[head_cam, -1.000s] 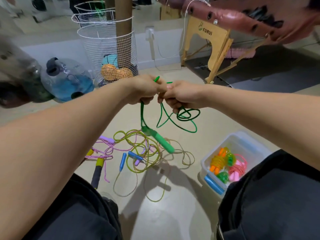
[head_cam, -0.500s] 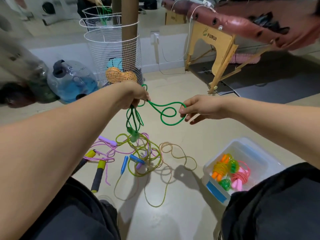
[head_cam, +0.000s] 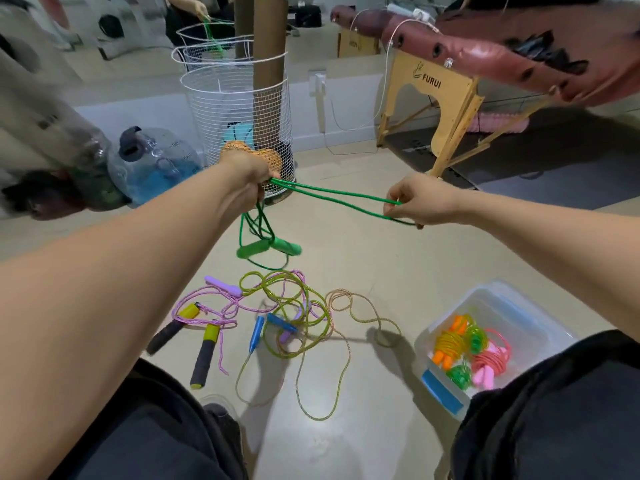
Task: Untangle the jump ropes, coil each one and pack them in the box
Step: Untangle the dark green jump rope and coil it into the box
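Hands: left hand (head_cam: 247, 181) gripped round a bunch of green jump rope (head_cam: 332, 199); right hand (head_cam: 417, 204) pinching its stretched double strand, the two hands well apart above the floor (head_cam: 346, 427). Green handles (head_cam: 268, 249) dangle below the left hand, clear of the floor. Tangled ropes (head_cam: 277, 320) lie on the floor between the knees. Box (head_cam: 498, 299), front right, holds coiled ropes (head_cam: 467, 351); bare floor separates it from the tangle. Wire basket (head_cam: 239, 109) stands behind the left hand.

Glossy green rope (head_cam: 332, 199), clear plastic box (head_cam: 498, 306), white wire-mesh basket (head_cam: 239, 109), smooth matt floor (head_cam: 381, 254).
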